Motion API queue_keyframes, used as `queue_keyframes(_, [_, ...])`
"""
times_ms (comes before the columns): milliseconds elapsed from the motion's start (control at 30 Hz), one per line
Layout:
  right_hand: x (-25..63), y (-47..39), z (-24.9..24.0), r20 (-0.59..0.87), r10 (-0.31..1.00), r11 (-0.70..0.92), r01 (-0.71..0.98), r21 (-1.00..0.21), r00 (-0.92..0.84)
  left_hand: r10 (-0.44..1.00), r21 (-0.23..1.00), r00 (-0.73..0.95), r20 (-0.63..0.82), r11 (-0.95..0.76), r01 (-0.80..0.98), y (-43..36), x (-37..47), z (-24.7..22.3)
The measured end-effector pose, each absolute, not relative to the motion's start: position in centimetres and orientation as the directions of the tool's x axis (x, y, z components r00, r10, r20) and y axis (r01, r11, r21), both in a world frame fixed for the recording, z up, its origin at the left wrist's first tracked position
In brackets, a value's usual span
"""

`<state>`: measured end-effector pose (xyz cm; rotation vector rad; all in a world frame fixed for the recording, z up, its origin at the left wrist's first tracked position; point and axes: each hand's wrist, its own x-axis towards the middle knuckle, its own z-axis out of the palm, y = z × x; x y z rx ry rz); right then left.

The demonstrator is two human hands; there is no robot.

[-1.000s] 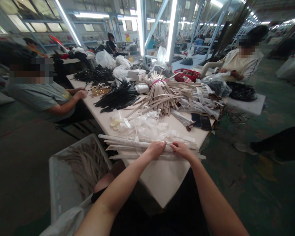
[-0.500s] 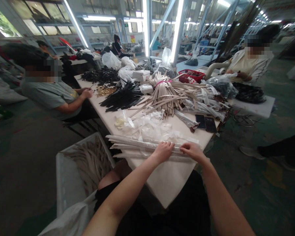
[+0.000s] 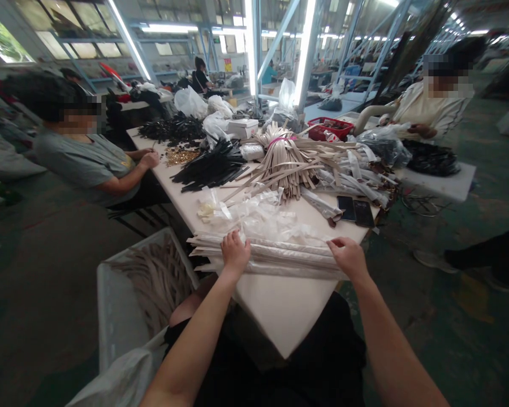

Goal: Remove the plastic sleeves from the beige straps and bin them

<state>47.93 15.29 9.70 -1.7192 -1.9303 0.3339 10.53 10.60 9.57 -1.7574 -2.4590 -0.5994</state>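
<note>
A bundle of long pale strips (image 3: 288,263), which look like straps in clear wrapping, lies across the near part of the table. My left hand (image 3: 236,251) is over the bundle's left part, its fingers curled down on the strips. At the right end, my right hand (image 3: 346,255) pinches the upper edge of the wrapping with thumb and forefinger. Just behind the bundle lies crumpled clear plastic film (image 3: 258,217). What sits under the left fingers is partly hidden.
Beige straps (image 3: 284,164), black strips (image 3: 212,167) and two phones (image 3: 355,210) lie further back on the table (image 3: 284,311). A white bin (image 3: 104,305) of straps stands at lower left. One person (image 3: 102,164) sits left, another (image 3: 428,113) right.
My left hand has slid left along the bundle, away from the right hand. The right hand has shifted slightly right and up. The bundle lies in nearly the same place.
</note>
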Motion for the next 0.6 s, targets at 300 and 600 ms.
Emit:
queue_keyframes(300, [40.0,16.4,7.1,0.160,0.987,0.080,0.848,-0.524,0.006,0.887,0.608,-0.446,-0.118,0.420,0.674,17.3,5.9,8.3])
queue_keyframes(600, [40.5,23.2,6.2,-0.071,0.995,-0.094,0.905,-0.415,0.071,0.833,0.851,-0.523,-0.178,0.398,0.344,26.2,8.4,8.5])
